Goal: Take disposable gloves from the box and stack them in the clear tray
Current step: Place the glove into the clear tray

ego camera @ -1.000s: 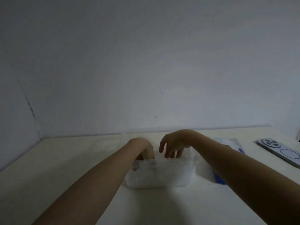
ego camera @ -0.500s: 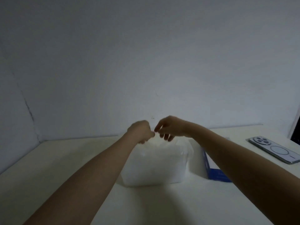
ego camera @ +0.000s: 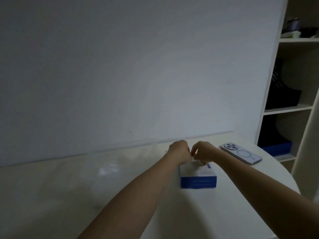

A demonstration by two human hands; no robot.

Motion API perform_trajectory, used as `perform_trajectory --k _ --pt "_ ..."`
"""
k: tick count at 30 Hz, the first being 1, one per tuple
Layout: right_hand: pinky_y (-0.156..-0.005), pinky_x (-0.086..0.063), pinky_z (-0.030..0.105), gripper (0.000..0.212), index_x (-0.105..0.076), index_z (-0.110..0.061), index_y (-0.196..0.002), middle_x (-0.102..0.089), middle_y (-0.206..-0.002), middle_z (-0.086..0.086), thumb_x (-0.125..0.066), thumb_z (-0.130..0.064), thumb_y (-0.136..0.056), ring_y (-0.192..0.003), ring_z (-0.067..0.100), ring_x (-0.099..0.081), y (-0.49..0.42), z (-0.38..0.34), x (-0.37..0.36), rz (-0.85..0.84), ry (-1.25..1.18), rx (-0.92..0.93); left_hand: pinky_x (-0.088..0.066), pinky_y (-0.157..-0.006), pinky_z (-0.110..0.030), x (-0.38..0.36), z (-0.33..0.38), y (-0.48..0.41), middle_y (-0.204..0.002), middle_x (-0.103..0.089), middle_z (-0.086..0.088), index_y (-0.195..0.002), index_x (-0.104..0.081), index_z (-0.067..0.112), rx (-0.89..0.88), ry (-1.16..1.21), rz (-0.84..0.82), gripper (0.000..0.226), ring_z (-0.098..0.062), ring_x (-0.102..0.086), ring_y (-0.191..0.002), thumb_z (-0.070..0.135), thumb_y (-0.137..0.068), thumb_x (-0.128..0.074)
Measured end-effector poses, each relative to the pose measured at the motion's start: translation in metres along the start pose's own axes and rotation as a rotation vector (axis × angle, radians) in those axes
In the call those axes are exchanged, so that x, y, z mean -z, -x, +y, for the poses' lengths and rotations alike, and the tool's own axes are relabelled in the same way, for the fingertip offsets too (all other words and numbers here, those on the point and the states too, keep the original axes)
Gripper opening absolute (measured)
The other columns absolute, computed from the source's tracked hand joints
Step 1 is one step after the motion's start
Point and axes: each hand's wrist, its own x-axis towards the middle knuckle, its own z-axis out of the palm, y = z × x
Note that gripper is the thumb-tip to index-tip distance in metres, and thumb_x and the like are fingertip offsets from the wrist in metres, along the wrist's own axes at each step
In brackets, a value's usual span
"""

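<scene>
The blue and white glove box (ego camera: 198, 181) lies on the white table, right of centre. Both hands hover close together just over its top. My left hand (ego camera: 179, 150) and my right hand (ego camera: 203, 152) have curled fingers, with fingertips nearly touching. They pinch a thin, pale glove (ego camera: 196, 163) that rises from the box opening; it shows only faintly. The clear tray (ego camera: 107, 169) stands left of the box, blurred and hard to make out, and its contents cannot be seen.
A phone (ego camera: 241, 153) lies face down at the table's back right. Beyond the rounded right table edge stands a white shelf unit (ego camera: 290, 109) with dark items. A plain wall runs behind the table.
Both hands moved right from above the clear tray to the top of the glove box. The view swung right, so the tray now sits at the left.
</scene>
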Motion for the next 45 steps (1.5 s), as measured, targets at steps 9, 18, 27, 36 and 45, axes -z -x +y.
perform_trajectory --k 9,18,27,36,45 --pt "-0.087 -0.055 0.033 0.019 -0.069 -0.014 -0.106 -0.068 -0.106 0.004 -0.061 -0.022 -0.090 -0.093 0.020 -0.065 -0.007 0.011 -0.029 0.176 0.122 -0.018 -0.053 -0.068 -0.032 -0.028 -0.010 -0.010 -0.089 -0.061 -0.009 -0.112 -0.062 0.006 0.136 0.044 -0.225 0.037 -0.022 -0.059 -0.076 0.025 -0.082 -0.073" --pt "-0.066 -0.044 0.033 0.022 -0.059 0.001 -0.088 -0.064 -0.083 0.013 -0.047 -0.016 -0.095 -0.073 0.022 -0.057 -0.006 0.013 0.015 0.509 -0.694 0.141 -0.052 -0.071 -0.031 -0.026 -0.010 -0.012 -0.088 -0.058 -0.009 -0.109 -0.059 0.005 0.156 0.129 -0.257 0.039 -0.023 -0.058 -0.079 0.028 -0.082 -0.075" --pt "-0.058 -0.038 0.030 0.030 -0.052 -0.003 -0.073 -0.049 -0.063 0.009 -0.046 -0.020 -0.097 -0.060 0.020 -0.044 0.002 -0.017 0.030 0.280 -0.862 0.216 -0.053 -0.088 -0.033 0.046 -0.017 -0.002 -0.140 -0.039 -0.012 -0.146 -0.018 0.003 0.173 0.698 0.124 0.101 -0.024 -0.049 -0.121 0.022 -0.072 -0.084" --pt "-0.047 -0.036 0.023 0.037 -0.057 -0.013 -0.069 -0.048 -0.060 0.002 -0.048 -0.030 -0.099 -0.049 0.012 -0.041 0.012 -0.090 0.021 -0.137 -0.675 0.359 -0.047 -0.085 -0.030 0.098 -0.090 0.038 -0.117 -0.054 -0.001 -0.127 -0.051 0.018 0.136 0.628 0.395 0.067 -0.020 -0.054 -0.108 0.013 -0.070 -0.084" --pt "-0.079 -0.056 0.036 0.065 -0.059 -0.015 -0.120 -0.067 -0.111 0.013 -0.058 -0.065 -0.079 -0.093 0.027 -0.067 0.000 -0.149 0.004 -0.272 -0.668 0.456 -0.046 -0.056 -0.026 0.102 -0.164 0.066 -0.068 -0.063 -0.002 -0.088 -0.065 0.008 0.289 0.478 0.454 0.011 -0.019 -0.059 -0.061 0.018 -0.085 -0.063"
